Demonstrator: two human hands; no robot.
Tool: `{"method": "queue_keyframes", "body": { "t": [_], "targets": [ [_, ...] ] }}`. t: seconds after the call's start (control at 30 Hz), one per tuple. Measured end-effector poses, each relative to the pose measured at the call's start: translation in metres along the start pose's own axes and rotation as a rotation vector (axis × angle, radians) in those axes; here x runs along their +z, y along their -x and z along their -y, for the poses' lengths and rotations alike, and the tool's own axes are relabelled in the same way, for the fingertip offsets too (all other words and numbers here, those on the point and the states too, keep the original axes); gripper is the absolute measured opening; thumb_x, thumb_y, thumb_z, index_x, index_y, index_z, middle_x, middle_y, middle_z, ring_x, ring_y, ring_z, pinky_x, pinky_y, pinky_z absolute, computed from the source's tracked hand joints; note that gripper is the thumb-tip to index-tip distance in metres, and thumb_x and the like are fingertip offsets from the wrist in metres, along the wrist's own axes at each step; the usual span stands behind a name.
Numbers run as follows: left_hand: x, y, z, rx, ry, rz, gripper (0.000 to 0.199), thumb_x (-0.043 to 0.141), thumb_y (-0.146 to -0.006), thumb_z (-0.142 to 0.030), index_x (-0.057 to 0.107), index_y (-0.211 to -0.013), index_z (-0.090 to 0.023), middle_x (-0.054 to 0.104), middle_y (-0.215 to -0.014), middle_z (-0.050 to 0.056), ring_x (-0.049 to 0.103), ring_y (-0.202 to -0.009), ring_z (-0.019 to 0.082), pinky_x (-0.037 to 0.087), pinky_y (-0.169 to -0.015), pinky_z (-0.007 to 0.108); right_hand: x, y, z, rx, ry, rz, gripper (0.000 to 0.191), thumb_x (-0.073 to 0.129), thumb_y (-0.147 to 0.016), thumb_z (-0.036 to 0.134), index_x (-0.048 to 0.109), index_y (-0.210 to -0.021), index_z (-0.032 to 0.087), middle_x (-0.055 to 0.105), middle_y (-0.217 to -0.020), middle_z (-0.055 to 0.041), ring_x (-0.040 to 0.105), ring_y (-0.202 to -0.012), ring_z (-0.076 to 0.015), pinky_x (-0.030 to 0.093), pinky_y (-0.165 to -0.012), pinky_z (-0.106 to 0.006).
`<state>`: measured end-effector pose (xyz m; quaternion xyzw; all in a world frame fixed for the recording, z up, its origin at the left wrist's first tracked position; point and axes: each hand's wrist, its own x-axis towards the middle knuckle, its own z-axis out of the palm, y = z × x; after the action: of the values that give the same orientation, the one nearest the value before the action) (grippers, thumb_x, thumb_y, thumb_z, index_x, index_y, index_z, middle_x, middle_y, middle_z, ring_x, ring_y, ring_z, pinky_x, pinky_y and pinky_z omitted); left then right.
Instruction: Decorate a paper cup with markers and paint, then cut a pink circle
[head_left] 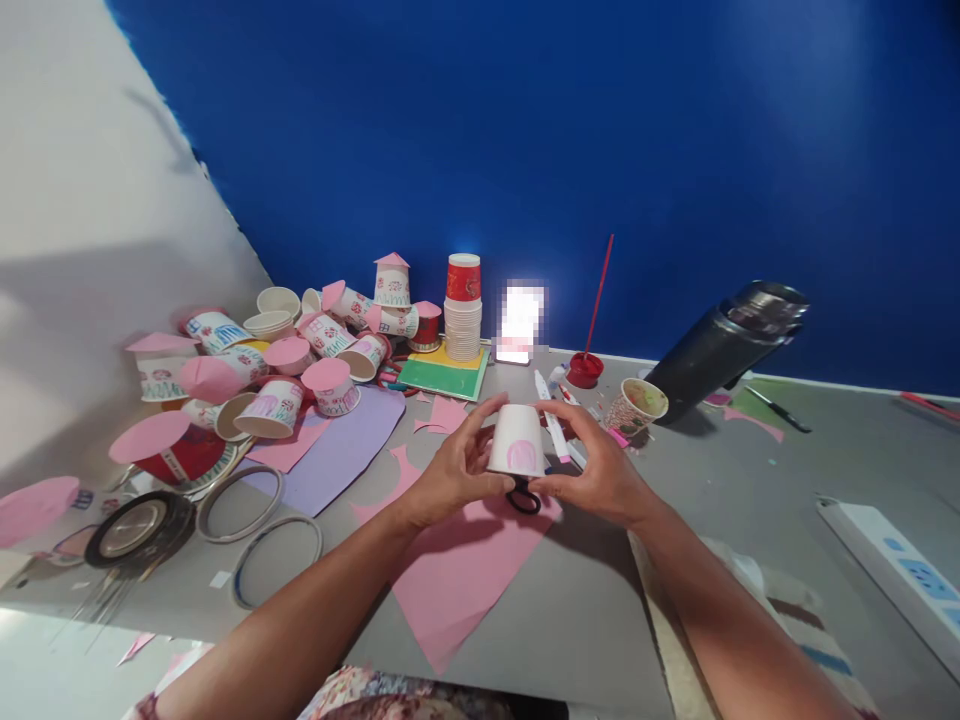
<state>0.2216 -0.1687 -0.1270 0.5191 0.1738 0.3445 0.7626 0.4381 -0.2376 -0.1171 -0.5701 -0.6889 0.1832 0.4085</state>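
A white paper cup (516,440) with a pink scribbled shape on its side is upside down between my two hands, above the table. The fingers and thumb of my left hand (455,468) grip its left side. On the right side, the fingertips and thumb of my right hand (596,462) hold it near top and rim. Black scissor handles (523,497) show just below the cup. Beneath lies a sheet of pink paper (465,570), and a white marker (552,415) lies behind the cup, partly beside my right fingers.
Several decorated cups (276,408) with pink paper tops crowd the left. Behind stand a cup stack (463,330) and a bright, blurred phone (519,320). A black thermos (712,350), a patterned cup (637,405) and a power strip (892,560) are at right.
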Motion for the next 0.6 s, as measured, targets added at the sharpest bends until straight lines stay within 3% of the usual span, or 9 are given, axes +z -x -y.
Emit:
{"method": "queue_keyframes", "body": {
  "t": [0.13,0.23,0.33,0.47,0.6],
  "targets": [
    [-0.003,-0.002,-0.003,0.071,-0.243,-0.044,0.078,0.088,-0.071,-0.014,0.061,-0.142,-0.028,0.057,-0.150,0.013,0.059,-0.134,0.033,0.049,-0.109,0.040,0.000,0.000,-0.001,0.042,-0.033,0.033,0.082,0.091,-0.069,0.039,0.055,-0.141,0.025,0.063,-0.140,-0.0139,0.063,-0.122,-0.0329,0.056,-0.096,-0.046],
    [-0.004,-0.005,-0.002,0.097,-0.305,-0.065,0.069,0.085,-0.072,-0.012,0.064,-0.136,-0.026,0.060,-0.146,0.013,0.062,-0.130,0.031,0.050,-0.107,0.039,-0.002,0.001,-0.007,0.031,-0.150,0.053,0.081,0.087,-0.075,0.044,0.052,-0.145,0.028,0.059,-0.148,-0.0138,0.060,-0.131,-0.0333,0.053,-0.103,-0.049],
    [-0.004,-0.008,0.001,0.100,-0.279,-0.091,0.067,0.083,-0.072,-0.009,0.063,-0.133,-0.025,0.064,-0.140,0.012,0.063,-0.128,0.029,0.050,-0.106,0.037,-0.002,0.003,-0.013,0.010,-0.306,-0.044,0.066,0.075,-0.089,0.045,0.049,-0.147,0.029,0.059,-0.152,-0.0134,0.062,-0.132,-0.0292,0.053,-0.106,-0.047],
    [-0.005,-0.010,0.005,0.096,-0.324,-0.109,0.066,0.081,-0.072,-0.010,0.057,-0.133,-0.024,0.064,-0.138,0.013,0.063,-0.128,0.029,0.051,-0.105,0.036,0.003,0.003,-0.017,0.024,-0.261,-0.252,0.036,0.064,-0.098,0.032,0.059,-0.133,0.024,0.076,-0.127,-0.0116,0.074,-0.108,-0.0232,0.059,-0.097,-0.041],
    [-0.002,-0.009,0.008,0.082,-0.417,-0.152,0.070,0.079,-0.067,-0.009,0.052,-0.131,-0.023,0.059,-0.142,0.013,0.066,-0.123,0.028,0.055,-0.095,0.035,0.009,-0.001,-0.020,-0.134,0.017,-0.344,0.023,0.061,-0.099,0.023,0.064,-0.122,0.024,0.081,-0.109,-0.0072,0.076,-0.099,-0.0229,0.059,-0.093,-0.039]
  ]
}}
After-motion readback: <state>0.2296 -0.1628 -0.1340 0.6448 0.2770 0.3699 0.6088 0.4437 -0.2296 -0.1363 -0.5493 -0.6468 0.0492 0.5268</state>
